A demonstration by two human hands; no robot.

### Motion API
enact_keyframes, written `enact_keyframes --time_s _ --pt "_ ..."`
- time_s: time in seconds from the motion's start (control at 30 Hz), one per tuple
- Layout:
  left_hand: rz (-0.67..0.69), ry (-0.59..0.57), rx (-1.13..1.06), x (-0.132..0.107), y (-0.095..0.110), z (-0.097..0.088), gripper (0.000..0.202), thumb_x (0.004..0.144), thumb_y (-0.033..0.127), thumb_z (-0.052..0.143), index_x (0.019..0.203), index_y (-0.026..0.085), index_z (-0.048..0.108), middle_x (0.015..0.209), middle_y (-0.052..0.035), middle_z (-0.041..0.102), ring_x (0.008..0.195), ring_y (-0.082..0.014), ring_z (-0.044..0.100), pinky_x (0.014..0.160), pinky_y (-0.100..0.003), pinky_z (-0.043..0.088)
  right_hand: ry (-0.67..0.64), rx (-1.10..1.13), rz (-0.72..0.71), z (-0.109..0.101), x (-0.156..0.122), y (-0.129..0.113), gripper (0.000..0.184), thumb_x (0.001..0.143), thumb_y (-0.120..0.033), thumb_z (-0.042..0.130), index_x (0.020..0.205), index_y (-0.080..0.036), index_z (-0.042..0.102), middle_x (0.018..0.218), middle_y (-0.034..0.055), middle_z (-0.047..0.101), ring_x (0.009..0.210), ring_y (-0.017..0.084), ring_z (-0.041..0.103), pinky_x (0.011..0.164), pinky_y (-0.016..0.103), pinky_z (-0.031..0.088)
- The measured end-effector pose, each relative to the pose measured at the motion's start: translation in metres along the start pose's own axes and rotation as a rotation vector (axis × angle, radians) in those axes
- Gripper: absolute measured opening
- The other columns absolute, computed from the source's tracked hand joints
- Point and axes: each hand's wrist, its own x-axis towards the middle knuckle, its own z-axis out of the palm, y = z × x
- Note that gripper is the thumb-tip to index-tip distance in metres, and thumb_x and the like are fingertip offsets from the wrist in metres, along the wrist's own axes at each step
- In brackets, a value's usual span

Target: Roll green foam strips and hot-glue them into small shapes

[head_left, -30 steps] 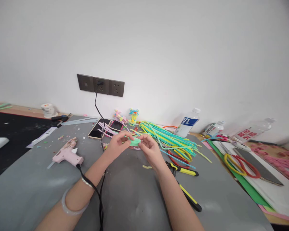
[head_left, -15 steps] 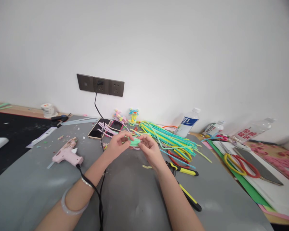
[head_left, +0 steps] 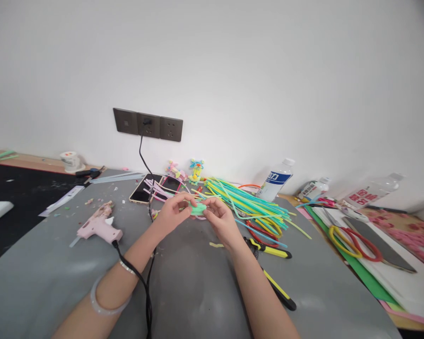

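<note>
A small mint-green bundle of pipe cleaner [head_left: 198,209] is held between both hands above the middle of the table. My left hand [head_left: 175,210] pinches its left end with thumb and fingers. On its right end, the thumb and fingers of my right hand [head_left: 219,217] are closed. Part of the bundle is covered by the fingertips. Behind and to the right lies a pile of yellow, green and blue pipe cleaners [head_left: 247,200]. Yellow-and-black pliers [head_left: 273,253] lie beside my right forearm.
A pink hot glue gun [head_left: 98,227] rests at left, its black cord [head_left: 147,292] running under my left forearm. Phones [head_left: 143,189] and two small figures [head_left: 196,172] are at the back. A bottle [head_left: 276,180] stands by the wall; scissors [head_left: 356,242] lie at right.
</note>
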Motion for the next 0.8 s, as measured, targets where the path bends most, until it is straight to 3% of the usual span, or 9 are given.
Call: enact_keyframes --time_s 0.8 --pt "0.017 -0.034 0.006 -0.0001 -0.0018 -0.0013 0.007 0.074 0.019 0.060 0.079 0.015 0.059 0.092 -0.0032 0.051 0.077 -0.0134 0.057 0.062 -0.027 0.059 -0.026 0.015 -0.003 -0.0003 0.0001 0.0005 0.021 0.075 -0.033 0.075 0.088 -0.024 0.061 0.083 -0.0001 0.065 0.078 0.018 0.063 0.074 0.031 0.051"
